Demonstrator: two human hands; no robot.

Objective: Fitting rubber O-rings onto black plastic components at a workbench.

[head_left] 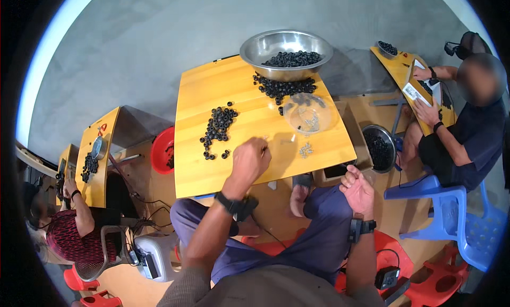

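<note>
My left hand (251,161) hangs over the near middle of the yellow table (197,171), fingers curled together; whatever they hold is hidden. Beyond the table's near right edge, above my thigh, my right hand (358,191) is turned palm up. Its fingers are bent in toward the thumb, and any small thing in them is too small to name. A loose group of small black ring-like parts (219,125) lies left of centre. Right of my left hand are a little heap of tiny shiny pieces (305,150) and a clear plastic bowl (289,115) with more such pieces.
A large steel basin (249,54) of black parts stands at the far edge, with more parts (287,88) before it. Below the right edge are a cardboard box (357,131) and a metal bowl (392,166). A red basin (159,153) is left. People work at side tables.
</note>
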